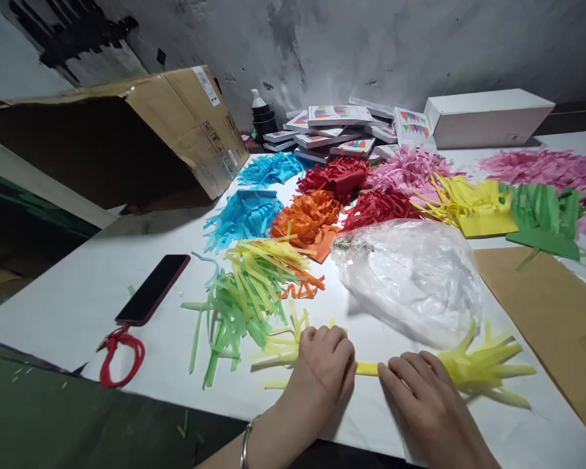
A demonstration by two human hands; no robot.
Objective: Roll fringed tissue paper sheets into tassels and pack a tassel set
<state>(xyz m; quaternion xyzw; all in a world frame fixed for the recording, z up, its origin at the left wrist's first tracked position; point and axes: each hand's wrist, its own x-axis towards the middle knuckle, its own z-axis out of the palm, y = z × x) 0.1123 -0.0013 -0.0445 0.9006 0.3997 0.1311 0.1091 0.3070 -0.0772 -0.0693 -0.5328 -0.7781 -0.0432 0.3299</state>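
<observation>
A yellow tissue-paper tassel (368,369) lies across the white tabletop near its front edge, its fringed ends fanning out to both sides and its middle twisted into a narrow band. My left hand (326,365) is closed around the band's left part, fingers curled. On the right part, my right hand (420,391) presses down with its fingers together over the paper; its thumb is hidden. Between the two hands a short stretch of the band shows. Green tassel strips (234,319) and a pale yellow fringe (268,260) lie just beyond my left hand.
A clear plastic bag (410,280) lies beyond my hands. Blue (247,218), orange (307,221), red, pink, yellow and green fringed paper covers the back. Flat boxes (339,116) are stacked by the wall. A phone (153,290), a cardboard box (185,124) and brown paper (547,312) flank them.
</observation>
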